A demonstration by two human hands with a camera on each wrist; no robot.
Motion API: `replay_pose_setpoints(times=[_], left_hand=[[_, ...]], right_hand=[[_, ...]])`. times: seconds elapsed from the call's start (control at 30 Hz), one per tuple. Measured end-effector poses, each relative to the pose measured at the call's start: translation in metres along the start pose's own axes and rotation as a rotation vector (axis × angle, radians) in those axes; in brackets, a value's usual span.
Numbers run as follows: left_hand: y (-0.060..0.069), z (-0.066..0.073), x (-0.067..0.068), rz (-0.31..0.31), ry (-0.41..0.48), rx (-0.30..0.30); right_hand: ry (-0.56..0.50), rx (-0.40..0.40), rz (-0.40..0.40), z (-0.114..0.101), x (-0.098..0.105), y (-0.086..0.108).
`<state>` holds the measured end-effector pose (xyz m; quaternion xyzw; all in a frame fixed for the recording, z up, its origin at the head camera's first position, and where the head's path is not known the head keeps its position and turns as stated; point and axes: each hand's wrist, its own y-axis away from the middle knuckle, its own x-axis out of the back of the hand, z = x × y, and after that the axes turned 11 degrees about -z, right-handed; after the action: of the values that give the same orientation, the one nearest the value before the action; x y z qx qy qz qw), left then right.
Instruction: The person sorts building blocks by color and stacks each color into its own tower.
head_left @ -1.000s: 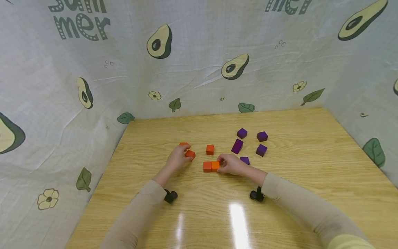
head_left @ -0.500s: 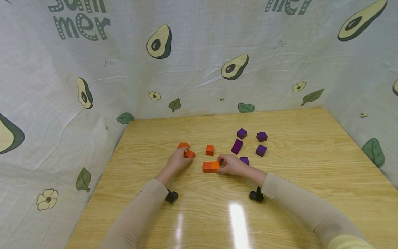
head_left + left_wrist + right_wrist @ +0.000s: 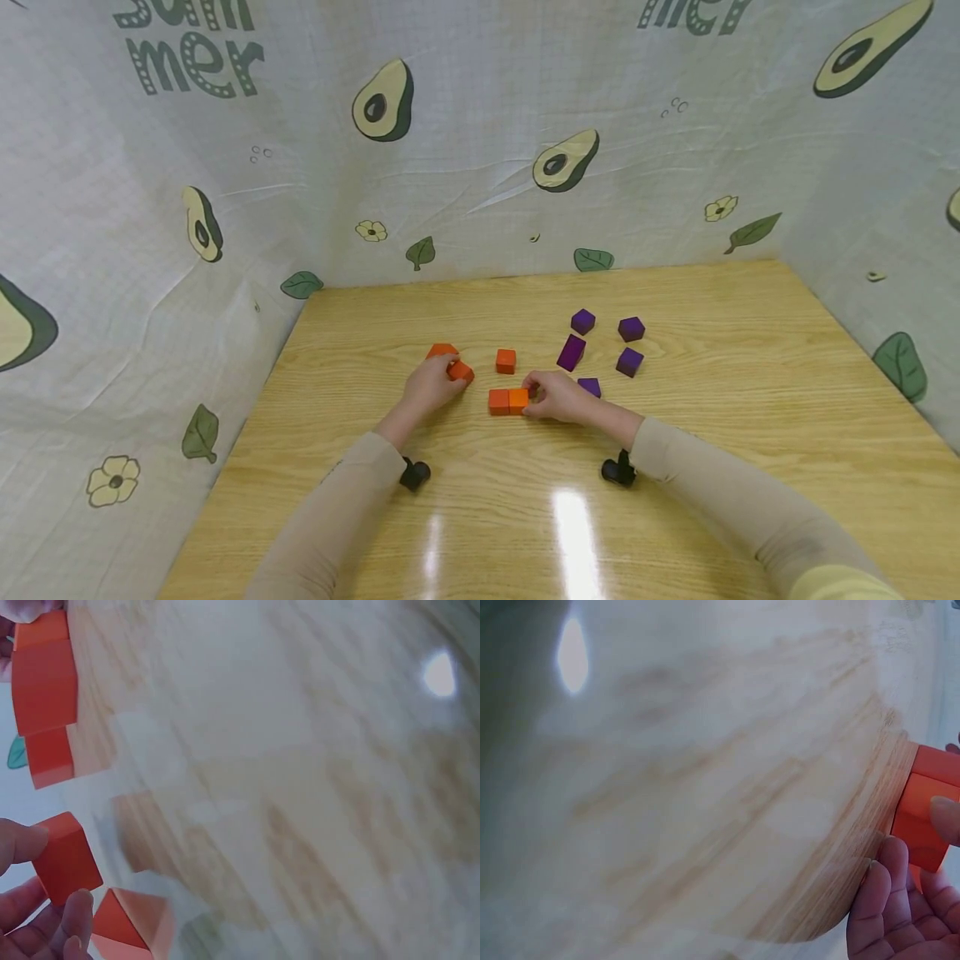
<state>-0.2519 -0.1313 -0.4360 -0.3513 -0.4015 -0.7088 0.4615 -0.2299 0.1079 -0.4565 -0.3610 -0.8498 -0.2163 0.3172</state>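
Note:
My left hand [image 3: 431,386] pinches a red-orange cube [image 3: 461,372] between thumb and fingers. The left wrist view shows that cube [image 3: 69,859] tilted, next to an orange block with a sloping, triangular side [image 3: 124,926]. In the head view the block [image 3: 442,349] lies just behind the left hand, partly covered by it. My right hand [image 3: 558,397] pinches a bright orange cube [image 3: 518,402], whose left side meets a red-orange cube [image 3: 498,402]. In the right wrist view the thumb lies on the orange cube [image 3: 919,821].
Behind the pair stands a single red-orange cube [image 3: 506,361]. To its right are several purple blocks, among them a longer one [image 3: 572,352] and a cube [image 3: 589,387] partly hidden by the right hand. A patterned cloth [image 3: 480,208] rises behind the wooden table [image 3: 480,500].
The left hand has shifted slightly right, uncovering more of the block behind it. Its pinched cube has turned a little and edged to the right. The right hand keeps its place.

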Motion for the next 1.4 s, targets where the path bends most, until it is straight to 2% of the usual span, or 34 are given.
replay_pose_setpoints(times=[0.27, 0.53, 0.7, 0.87, 1.03, 1.27, 1.4], left_hand=[[0.005, 0.005, 0.002, -0.05, 0.1, -0.001], [0.015, 0.014, 0.004, -0.062, 0.186, -0.092], [0.02, 0.02, 0.007, -0.079, 0.227, -0.117], [0.023, 0.025, 0.007, -0.093, 0.227, -0.141], [0.022, 0.028, 0.005, -0.137, 0.222, -0.174], [0.021, 0.032, 0.003, -0.19, 0.194, -0.253], [0.022, 0.036, 0.002, -0.211, 0.181, -0.254]], right_hand=[[0.0, 0.001, -0.004, 0.001, -0.001, 0.0], [0.001, 0.003, -0.002, 0.001, 0.0, 0.0], [-0.006, 0.001, -0.004, 0.0, 0.001, 0.0], [-0.009, 0.0, -0.008, 0.0, 0.001, 0.0], [0.004, -0.004, -0.005, 0.0, 0.0, 0.0], [-0.001, 0.003, 0.001, 0.0, 0.0, -0.001], [-0.004, 0.006, 0.0, 0.0, 0.001, 0.0]])
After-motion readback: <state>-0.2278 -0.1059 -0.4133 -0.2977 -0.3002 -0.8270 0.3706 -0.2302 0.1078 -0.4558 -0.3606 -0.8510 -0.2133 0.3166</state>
